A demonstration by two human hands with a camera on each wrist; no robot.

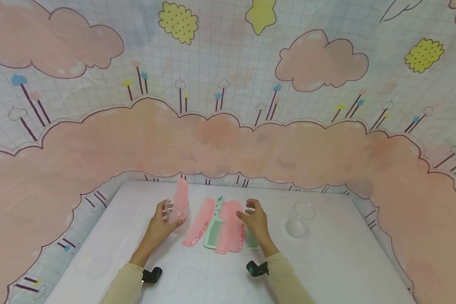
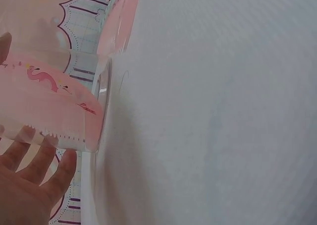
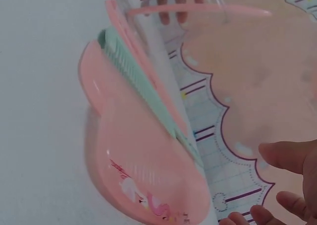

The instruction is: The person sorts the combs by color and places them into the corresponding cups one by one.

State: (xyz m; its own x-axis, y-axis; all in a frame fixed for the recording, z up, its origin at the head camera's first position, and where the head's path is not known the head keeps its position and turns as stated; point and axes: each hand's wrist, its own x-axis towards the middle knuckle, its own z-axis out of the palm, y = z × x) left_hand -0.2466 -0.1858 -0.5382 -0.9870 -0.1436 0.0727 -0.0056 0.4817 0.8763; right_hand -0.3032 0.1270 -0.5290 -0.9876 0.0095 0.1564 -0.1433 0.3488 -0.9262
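Note:
My left hand grips a clear plastic cup, fingers on one side and thumb on the other. Inside the cup a pink comb with a flamingo print stands upright, its top above the rim. Whether the cup's base touches the table cannot be told. My right hand hovers with loosely bent fingers, holding nothing, above a mostly hidden green comb. Between the hands lie a pink comb, a green handled comb and two overlapping pink combs.
A second clear cup stands on the white table, right of my right hand. Behind the table hangs a cloud-patterned cloth. Black wrist cameras sit at both sleeves.

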